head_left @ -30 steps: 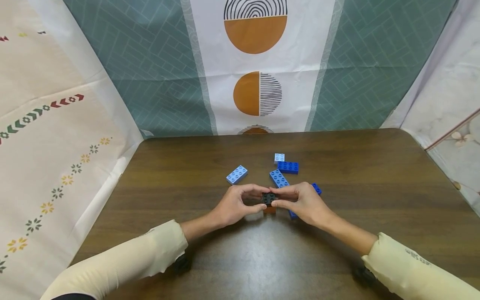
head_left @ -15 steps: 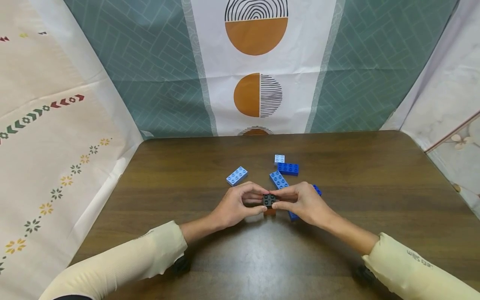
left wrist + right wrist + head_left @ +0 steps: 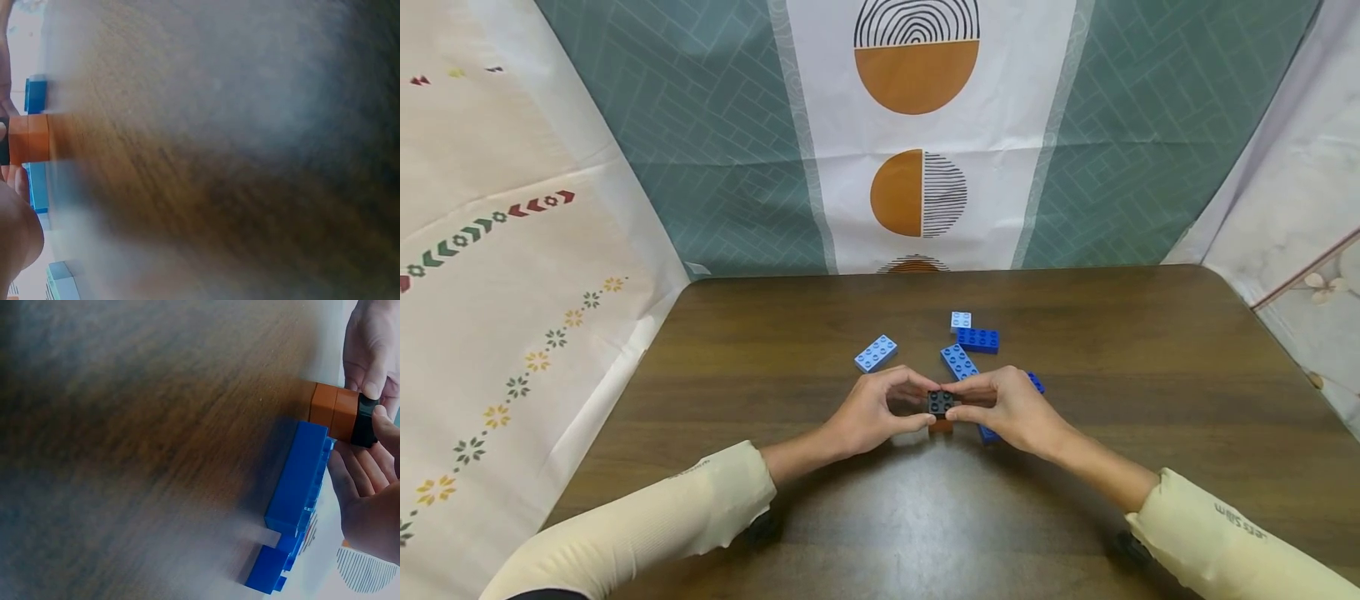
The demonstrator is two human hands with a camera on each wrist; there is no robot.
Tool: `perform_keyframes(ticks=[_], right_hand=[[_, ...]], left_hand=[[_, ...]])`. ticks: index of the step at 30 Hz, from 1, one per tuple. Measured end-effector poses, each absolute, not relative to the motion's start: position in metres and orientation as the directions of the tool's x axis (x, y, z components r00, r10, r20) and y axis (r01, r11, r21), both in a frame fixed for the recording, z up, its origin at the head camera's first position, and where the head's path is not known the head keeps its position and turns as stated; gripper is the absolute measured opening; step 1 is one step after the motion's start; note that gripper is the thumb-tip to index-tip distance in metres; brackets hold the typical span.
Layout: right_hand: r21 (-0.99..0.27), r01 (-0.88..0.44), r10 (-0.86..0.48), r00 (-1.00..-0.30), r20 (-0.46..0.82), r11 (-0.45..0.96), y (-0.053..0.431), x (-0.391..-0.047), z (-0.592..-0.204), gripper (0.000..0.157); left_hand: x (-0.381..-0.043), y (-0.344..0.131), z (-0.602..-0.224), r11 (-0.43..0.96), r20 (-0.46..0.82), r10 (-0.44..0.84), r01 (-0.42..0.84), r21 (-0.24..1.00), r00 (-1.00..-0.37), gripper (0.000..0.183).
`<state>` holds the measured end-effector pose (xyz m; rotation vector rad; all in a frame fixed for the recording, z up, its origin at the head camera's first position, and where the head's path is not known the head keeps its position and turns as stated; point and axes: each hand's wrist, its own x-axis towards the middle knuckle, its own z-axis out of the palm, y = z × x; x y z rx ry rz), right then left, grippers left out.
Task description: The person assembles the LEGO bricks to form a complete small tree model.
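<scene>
A black brick point(image 3: 941, 402) sits atop a stack of two orange bricks point(image 3: 333, 411) just below the centre of the head view, pinched between a person's two hands. The left hand point(image 3: 876, 408) reaches in from the lower left and the right hand point(image 3: 1009, 404) from the lower right, each with its thumb on the near side and fingers on the far side; both touch the black brick, so neither is nearer. The stack's long axis rises upright from the worktop point(image 3: 775, 367), and the relation that matters appears to be that vertical line, orange directly beneath black. Whether the two are fully seated cannot be told. At lower centre of the right wrist view, a dark blue brick point(image 3: 294, 475) lies just beside the stack; whether it touches is unclear.
</scene>
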<state>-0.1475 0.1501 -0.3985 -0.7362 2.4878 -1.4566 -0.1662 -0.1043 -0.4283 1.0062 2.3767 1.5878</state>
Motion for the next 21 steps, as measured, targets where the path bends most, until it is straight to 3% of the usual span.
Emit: perform_keyframes(ticks=[21], right_hand=[[-0.857,-0.341,-0.484,-0.866,0.127,0.387,0.1496,-0.1475,-0.4027,0.033]], left_hand=[[-0.1726,-0.1044,-0.4269,0.253,0.272,0.618,0.514,0.82,-0.738,0.034]])
